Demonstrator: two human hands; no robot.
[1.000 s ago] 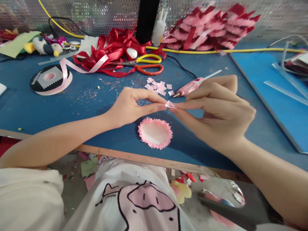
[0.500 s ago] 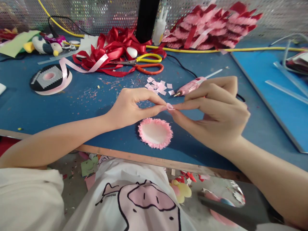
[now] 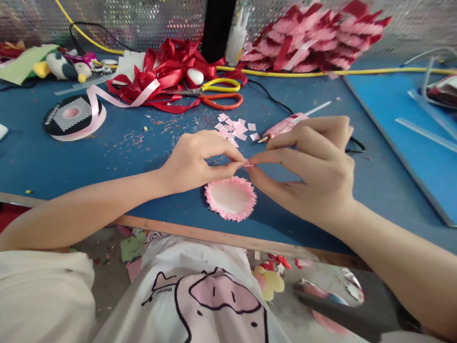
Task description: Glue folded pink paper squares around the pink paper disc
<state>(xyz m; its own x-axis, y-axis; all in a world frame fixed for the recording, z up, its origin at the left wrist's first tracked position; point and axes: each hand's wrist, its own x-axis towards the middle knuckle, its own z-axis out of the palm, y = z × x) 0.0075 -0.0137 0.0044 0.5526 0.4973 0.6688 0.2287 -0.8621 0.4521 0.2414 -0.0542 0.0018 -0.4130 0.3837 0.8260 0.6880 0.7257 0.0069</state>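
Note:
Between the fingertips of both hands is a small pink ribbon piece [image 3: 248, 163], mostly covered by the fingers. My left hand [image 3: 200, 159] pinches it from the left with thumb and forefinger. From the right, my right hand [image 3: 310, 166] pinches it the same way. Just below the fingertips, a round white disc [image 3: 230, 196] with a fluffy pink rim lies on the blue table [image 3: 143, 162]. Several cut pink ribbon squares [image 3: 237, 128] are scattered behind my hands. A pink glue gun [image 3: 285, 126] lies beyond my right hand, partly hidden by it.
Scissors [image 3: 221, 100] with yellow and orange handles rest by a heap of red ribbon [image 3: 171, 52]. At the left is a ribbon spool [image 3: 73, 114]. Pink and red fringed pieces [image 3: 310, 40] are piled at the back. A blue board [image 3: 403, 124] lies on the right.
My right hand has shifted slightly left and its fingertips are nearer to my left ones. The pink piece between them looks smaller and more covered.

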